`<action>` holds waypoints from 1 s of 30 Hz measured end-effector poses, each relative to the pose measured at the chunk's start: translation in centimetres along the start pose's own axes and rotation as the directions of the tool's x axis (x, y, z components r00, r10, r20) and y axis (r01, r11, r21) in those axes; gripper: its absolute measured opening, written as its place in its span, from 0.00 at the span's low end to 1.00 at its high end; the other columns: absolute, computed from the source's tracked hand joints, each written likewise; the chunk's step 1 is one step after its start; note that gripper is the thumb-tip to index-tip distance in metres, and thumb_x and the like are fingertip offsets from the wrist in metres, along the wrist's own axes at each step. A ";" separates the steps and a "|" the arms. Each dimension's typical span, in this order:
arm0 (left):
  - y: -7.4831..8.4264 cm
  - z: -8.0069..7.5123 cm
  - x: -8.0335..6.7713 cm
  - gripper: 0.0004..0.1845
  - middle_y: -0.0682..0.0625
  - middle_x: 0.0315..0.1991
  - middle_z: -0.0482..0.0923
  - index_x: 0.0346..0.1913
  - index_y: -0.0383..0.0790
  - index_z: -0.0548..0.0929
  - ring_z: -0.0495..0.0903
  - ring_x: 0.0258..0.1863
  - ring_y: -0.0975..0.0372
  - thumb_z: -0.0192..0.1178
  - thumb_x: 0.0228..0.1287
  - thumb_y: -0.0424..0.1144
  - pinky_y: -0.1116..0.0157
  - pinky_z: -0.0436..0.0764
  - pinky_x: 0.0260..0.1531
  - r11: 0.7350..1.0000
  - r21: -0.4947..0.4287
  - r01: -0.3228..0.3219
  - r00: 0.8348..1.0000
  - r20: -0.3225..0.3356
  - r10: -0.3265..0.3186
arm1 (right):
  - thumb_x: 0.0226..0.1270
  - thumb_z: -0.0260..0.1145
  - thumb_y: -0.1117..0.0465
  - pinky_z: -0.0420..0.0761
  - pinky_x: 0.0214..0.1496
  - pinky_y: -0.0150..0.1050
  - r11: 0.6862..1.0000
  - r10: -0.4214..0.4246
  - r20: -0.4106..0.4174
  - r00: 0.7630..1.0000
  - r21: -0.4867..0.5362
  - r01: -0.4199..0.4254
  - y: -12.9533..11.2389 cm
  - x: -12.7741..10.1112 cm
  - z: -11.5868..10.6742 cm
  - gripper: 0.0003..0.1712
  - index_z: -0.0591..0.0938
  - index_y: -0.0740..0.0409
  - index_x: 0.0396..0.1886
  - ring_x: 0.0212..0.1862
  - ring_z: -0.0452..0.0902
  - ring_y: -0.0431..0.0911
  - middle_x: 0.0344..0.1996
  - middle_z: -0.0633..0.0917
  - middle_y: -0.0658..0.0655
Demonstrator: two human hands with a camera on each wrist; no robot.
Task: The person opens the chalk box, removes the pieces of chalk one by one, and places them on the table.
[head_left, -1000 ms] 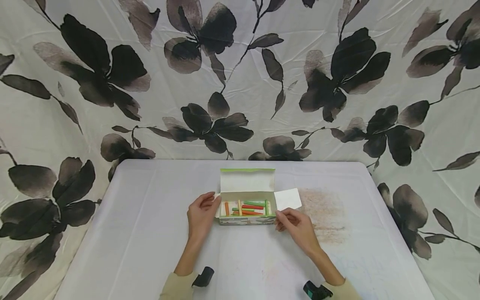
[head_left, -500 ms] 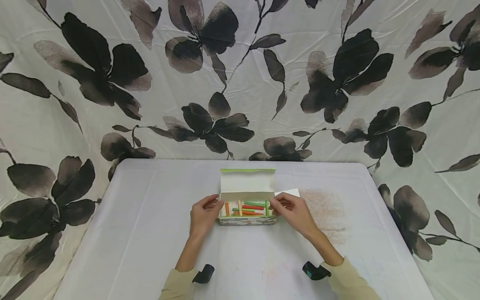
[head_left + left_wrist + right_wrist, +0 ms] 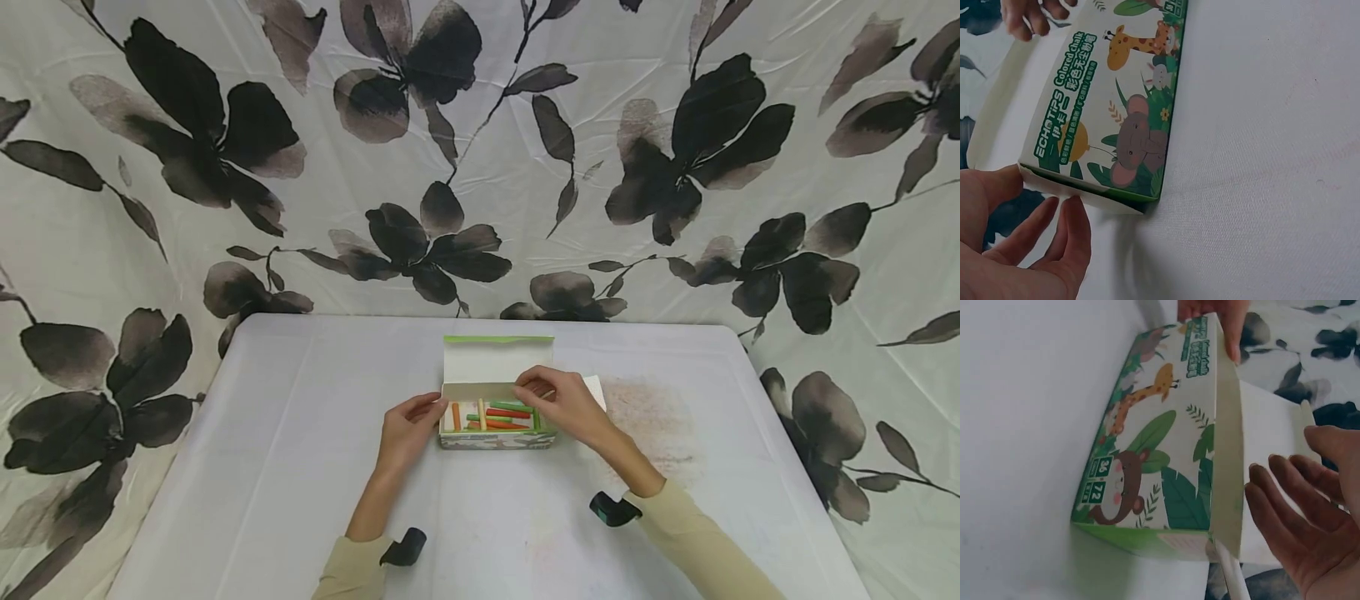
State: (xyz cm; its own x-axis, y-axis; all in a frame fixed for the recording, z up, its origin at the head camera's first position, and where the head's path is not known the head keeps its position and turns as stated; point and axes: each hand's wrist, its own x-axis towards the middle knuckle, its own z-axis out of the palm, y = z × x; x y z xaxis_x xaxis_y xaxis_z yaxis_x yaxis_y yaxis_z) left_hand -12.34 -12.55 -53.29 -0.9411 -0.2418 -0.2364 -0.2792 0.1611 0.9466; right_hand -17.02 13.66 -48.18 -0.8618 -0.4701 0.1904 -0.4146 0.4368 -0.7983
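Note:
An open cardboard chalk box, printed with animals, stands on the table with its lid raised at the back. Red, orange, green and pale chalk sticks lie inside. At the box's left end, my left hand pinches the end flap, thumb at the top corner and fingertips against the outside. My right hand hovers over the right end by the lid, fingers loosely bent. In the right wrist view, nothing shows between its thumb and fingers. It partly hides the right end flap.
A white cloth covers the table, with a brownish smudge to the right of the box. Behind the table hangs a floral curtain. Each wrist wears a black camera.
My right hand has risen from the box's front right corner, past the right flap, to the lid side. My left hand stays at the left end. The chalk sticks lie unchanged.

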 end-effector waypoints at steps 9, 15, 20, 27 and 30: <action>-0.2 0.1 0.4 0.20 0.41 0.50 0.85 0.58 0.33 0.84 0.84 0.48 0.59 0.69 0.70 0.42 0.76 0.80 0.41 0.996 -0.069 0.050 0.999 0.019 -0.049 | 0.70 0.71 0.64 0.85 0.41 0.36 0.994 -0.029 0.088 0.996 -0.103 0.038 0.0 1.4 2.2 0.10 0.86 0.67 0.45 0.36 0.86 0.49 0.35 0.89 0.58; -0.2 0.0 0.4 0.20 0.42 0.49 0.85 0.57 0.33 0.84 0.83 0.47 0.59 0.69 0.70 0.43 0.74 0.80 0.42 0.993 -0.090 0.080 0.997 0.023 -0.078 | 0.66 0.75 0.62 0.85 0.40 0.36 0.985 -0.010 0.108 0.994 -0.170 0.029 0.5 2.0 3.9 0.11 0.87 0.66 0.42 0.36 0.86 0.47 0.35 0.89 0.57; -0.1 -0.1 0.4 0.21 0.42 0.50 0.85 0.58 0.35 0.84 0.82 0.49 0.60 0.69 0.69 0.44 0.73 0.80 0.44 0.990 -0.090 0.107 0.994 0.031 -0.105 | 0.64 0.76 0.65 0.82 0.37 0.33 0.982 -0.012 0.134 0.991 -0.186 0.037 0.7 2.3 5.2 0.10 0.85 0.68 0.39 0.34 0.84 0.46 0.32 0.88 0.58; 0.0 -0.1 0.3 0.23 0.40 0.52 0.85 0.59 0.33 0.83 0.82 0.49 0.61 0.69 0.70 0.45 0.73 0.79 0.44 0.990 -0.094 0.107 0.994 0.031 -0.104 | 0.64 0.77 0.62 0.79 0.34 0.33 0.974 0.095 0.168 0.981 -0.218 -0.057 0.5 2.9 6.5 0.10 0.85 0.64 0.34 0.31 0.78 0.41 0.29 0.86 0.53; -0.1 0.0 0.3 0.22 0.41 0.51 0.85 0.59 0.32 0.83 0.82 0.46 0.63 0.69 0.69 0.43 0.74 0.79 0.42 0.987 -0.114 0.110 0.994 0.032 -0.107 | 0.63 0.78 0.61 0.79 0.35 0.35 0.966 0.156 0.164 0.974 -0.233 -0.116 0.4 3.3 6.9 0.12 0.85 0.64 0.34 0.31 0.78 0.41 0.29 0.86 0.53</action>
State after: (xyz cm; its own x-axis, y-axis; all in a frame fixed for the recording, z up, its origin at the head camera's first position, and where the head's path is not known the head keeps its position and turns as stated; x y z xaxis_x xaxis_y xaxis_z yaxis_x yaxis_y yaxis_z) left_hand -12.60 -12.60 -53.44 -0.9113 -0.2271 -0.3433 -0.3575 0.0234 0.9336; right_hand -17.99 7.04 -51.78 -0.8564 -0.5153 -0.0330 -0.3686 0.6547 -0.6599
